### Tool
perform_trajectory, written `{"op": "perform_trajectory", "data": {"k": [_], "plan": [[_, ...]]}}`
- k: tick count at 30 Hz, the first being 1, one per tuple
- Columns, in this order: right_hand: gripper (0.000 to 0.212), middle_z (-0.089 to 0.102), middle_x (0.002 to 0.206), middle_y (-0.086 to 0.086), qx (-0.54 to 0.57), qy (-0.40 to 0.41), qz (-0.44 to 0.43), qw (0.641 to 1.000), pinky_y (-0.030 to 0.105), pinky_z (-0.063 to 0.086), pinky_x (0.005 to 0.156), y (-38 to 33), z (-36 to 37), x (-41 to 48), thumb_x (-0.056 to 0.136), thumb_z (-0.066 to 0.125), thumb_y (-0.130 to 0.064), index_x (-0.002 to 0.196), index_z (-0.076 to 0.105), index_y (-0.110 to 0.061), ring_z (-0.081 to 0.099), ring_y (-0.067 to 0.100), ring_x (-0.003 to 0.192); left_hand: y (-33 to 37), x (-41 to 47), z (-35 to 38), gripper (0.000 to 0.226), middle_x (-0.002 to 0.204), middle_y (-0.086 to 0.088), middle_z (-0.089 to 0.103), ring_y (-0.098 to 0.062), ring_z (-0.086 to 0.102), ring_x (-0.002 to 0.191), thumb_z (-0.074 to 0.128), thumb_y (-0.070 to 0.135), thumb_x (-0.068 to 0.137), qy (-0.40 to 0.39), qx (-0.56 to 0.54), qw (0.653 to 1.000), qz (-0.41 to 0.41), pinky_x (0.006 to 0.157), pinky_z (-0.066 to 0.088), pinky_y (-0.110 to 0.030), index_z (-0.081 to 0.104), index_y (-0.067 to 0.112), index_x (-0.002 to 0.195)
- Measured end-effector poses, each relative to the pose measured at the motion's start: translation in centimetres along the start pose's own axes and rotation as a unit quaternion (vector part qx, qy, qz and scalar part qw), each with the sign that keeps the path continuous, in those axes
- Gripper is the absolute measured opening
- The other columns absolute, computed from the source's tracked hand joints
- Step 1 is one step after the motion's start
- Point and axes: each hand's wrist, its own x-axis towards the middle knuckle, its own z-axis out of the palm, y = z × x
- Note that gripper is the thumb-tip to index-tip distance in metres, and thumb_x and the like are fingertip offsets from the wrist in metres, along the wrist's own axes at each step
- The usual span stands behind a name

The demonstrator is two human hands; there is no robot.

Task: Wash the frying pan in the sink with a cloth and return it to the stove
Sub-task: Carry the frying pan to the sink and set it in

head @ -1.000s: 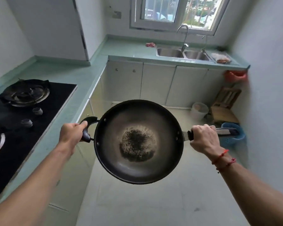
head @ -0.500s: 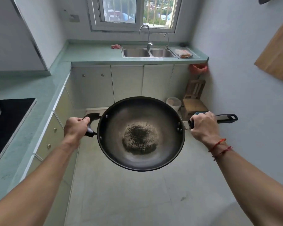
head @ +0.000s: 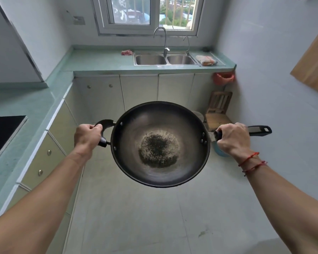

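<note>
The stove (head: 2, 132) is cut by the left edge; only 1 corner shows. The right hand (head: 231, 139) covers the middle of the long handle (head: 259, 129). The frying pan (head: 160, 143) hides part of the stool (head: 218, 110).

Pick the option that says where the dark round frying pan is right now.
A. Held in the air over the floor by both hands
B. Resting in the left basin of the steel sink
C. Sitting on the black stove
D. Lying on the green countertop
A: the dark round frying pan hangs over the pale floor, the left hand on its loop handle and the right hand on its long handle, short of the steel double sink.
</note>
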Motion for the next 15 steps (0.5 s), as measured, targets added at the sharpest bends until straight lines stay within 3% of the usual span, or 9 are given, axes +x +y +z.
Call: {"op": "perform_trajectory", "data": {"k": [5,15], "plan": [[0.019,0.068,0.080,0.008,0.016,-0.012,-0.001,1.000,0.039,0.039,0.092,0.0,1.3,3.8,0.076,0.059,-0.012,0.083,0.074,-0.020,0.055,0.031,0.086,1.5,2.6,2.4,0.029,0.044,0.000,0.063,-0.025,0.062,0.073,0.050,0.020,0.083,0.031,0.027,0.999,0.000,0.071,0.050,-0.031,0.065,0.002,0.066],[0.019,0.069,0.078,0.008,0.016,-0.021,-0.009,1.000,0.037,0.042,0.092,-2.8,5.5,16.3,0.073,0.061,-0.011,0.083,0.075,-0.019,0.058,0.032,0.085,3.1,14.7,8.0,0.032,0.042,0.003,0.061,-0.020,0.055,0.066,0.051,0.021,0.084,0.041,0.044,0.998,0.000,0.060,0.043,-0.027,0.060,0.008,0.057]]}}
